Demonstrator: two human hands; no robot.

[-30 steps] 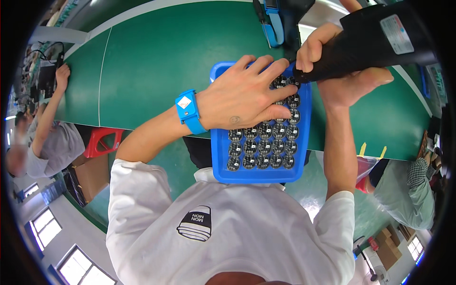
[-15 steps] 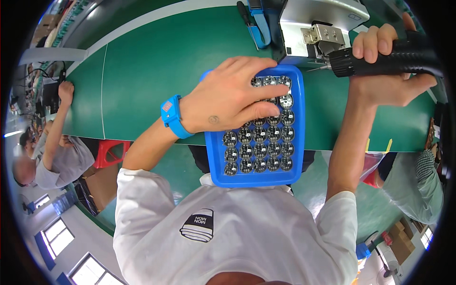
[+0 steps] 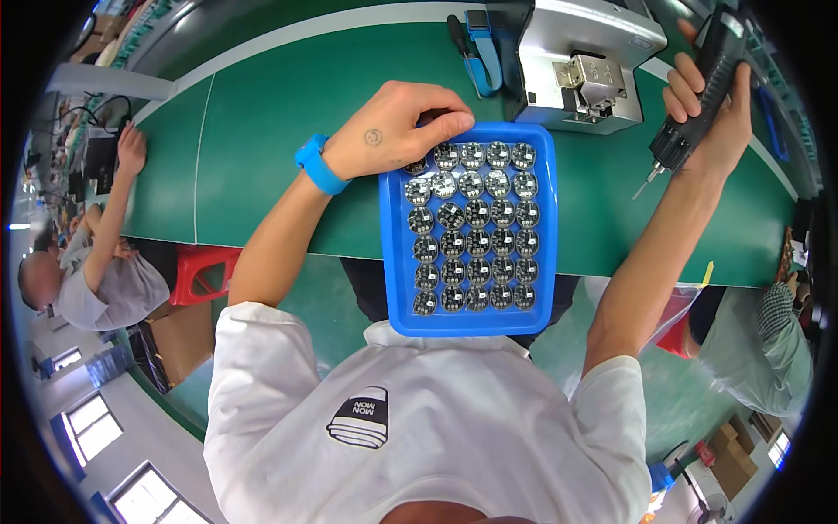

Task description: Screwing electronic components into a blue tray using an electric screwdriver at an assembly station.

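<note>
The right hand (image 3: 723,144) grips a black electric screwdriver (image 3: 717,74) to the right of a blue tray (image 3: 471,327) holding round circuit boards (image 3: 477,242); the left hand (image 3: 401,131) curls over the tray's far-left corner, its grasp unclear. The step appears to be tray handling; the next move likely calls for keeping the bit (image 3: 648,181) clear.

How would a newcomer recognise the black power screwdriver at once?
On the green table, find the silver box. To its right, the person's right hand holds the power screwdriver, thin bit pointing down-left. Unlike the black-handled tool left of the box, it is thick and held.
</note>
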